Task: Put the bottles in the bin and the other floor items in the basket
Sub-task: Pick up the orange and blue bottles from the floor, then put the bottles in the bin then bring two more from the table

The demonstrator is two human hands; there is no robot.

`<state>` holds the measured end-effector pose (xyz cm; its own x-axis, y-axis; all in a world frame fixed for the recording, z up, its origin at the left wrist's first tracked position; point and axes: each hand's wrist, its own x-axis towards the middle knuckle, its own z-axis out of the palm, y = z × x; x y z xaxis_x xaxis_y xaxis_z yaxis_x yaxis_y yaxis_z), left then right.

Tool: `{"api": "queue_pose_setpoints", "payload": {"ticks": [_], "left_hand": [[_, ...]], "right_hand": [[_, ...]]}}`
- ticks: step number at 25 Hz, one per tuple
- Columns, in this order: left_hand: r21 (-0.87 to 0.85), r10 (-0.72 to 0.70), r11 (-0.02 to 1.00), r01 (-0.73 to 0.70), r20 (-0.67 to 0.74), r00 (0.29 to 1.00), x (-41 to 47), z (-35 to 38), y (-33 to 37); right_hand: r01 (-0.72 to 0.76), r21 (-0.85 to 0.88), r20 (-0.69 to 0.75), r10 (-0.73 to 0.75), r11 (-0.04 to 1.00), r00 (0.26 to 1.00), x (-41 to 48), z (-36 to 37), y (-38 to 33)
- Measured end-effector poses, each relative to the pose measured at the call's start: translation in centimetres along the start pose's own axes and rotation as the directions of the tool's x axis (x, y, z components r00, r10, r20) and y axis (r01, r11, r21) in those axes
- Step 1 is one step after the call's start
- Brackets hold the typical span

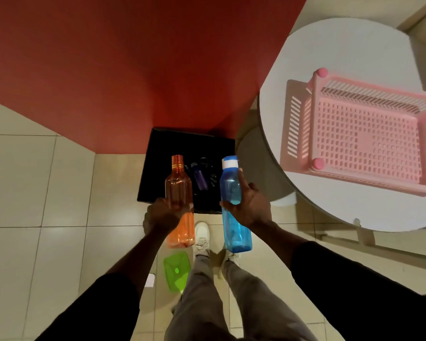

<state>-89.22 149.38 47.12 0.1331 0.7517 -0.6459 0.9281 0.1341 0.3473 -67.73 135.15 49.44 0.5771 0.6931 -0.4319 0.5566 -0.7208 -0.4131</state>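
1. The left hand (161,215) is wrapped round the middle of the orange bottle (178,190). Its fingers curl tight on it.
2. The right hand (250,205) grips the blue bottle (230,185) round its middle. One finger points up along the side.
3. Both bottles are up in the air with their tops pointing far. They hang over the near edge of the black bin (162,148).
4. The bin sits on the floor by the red wall. A purple bottle (200,179) lies inside it.
5. The step now looks like dropping these two bottles into the bin.
6. To do it well, both hands should go a bit farther first. The bottoms of the bottles are over the floor and the shoes (201,232), not over the hole. Letting go here could make them miss.
7. Next, bring the hands down low and tip the tops into the bin. A short drop is soft and will not bounce.
8. Let go one bottle at a time, so they do not bump each other.
9. A green thing (176,270) lies on the floor, near and just left of the feet. A small white thing (150,279) is just left of it.
10. These are not bottles, so I think they go in the pink basket (312,119). It sits on the white table (354,45), far to the right, and I see nothing in it.
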Motion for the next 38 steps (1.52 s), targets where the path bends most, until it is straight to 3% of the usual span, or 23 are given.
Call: {"api": "queue_pose_setpoints", "payload": {"ticks": [12,20,25,28,31,38], "left_hand": [[-0.079,-0.033,0.996,0.03,-0.029,0.999,11.2,-1.4,1.4],[0.012,-0.019,1.0,0.02,-0.07,0.997,18.5,0.1,0.3],[0.12,-0.048,0.991,0.064,-0.134,0.99,19.9,1.2,-0.1],[0.288,0.16,0.949,-0.127,-0.095,0.983,18.0,1.7,-0.4],[0.384,0.364,0.865,-0.322,-0.041,0.93,14.3,2.7,-0.9],[0.416,0.573,0.723,-0.552,0.085,0.815,5.2,3.1,0.6]], "right_hand": [[0.129,-0.114,0.125,-0.115,0.985,0.986,12.2,6.5,-6.7],[0.101,-0.1,0.112,-0.09,0.99,0.99,17.9,11.6,-7.6],[0.124,-0.186,0.075,-0.112,0.975,0.991,18.8,12.7,-6.8],[0.212,-0.226,0.114,-0.19,0.951,0.975,16.8,11.4,-5.1],[0.284,-0.279,0.12,-0.26,0.917,0.958,13.9,9.5,-4.1],[0.285,-0.298,0.101,-0.267,0.911,0.958,5.8,5.0,-3.3]]}}
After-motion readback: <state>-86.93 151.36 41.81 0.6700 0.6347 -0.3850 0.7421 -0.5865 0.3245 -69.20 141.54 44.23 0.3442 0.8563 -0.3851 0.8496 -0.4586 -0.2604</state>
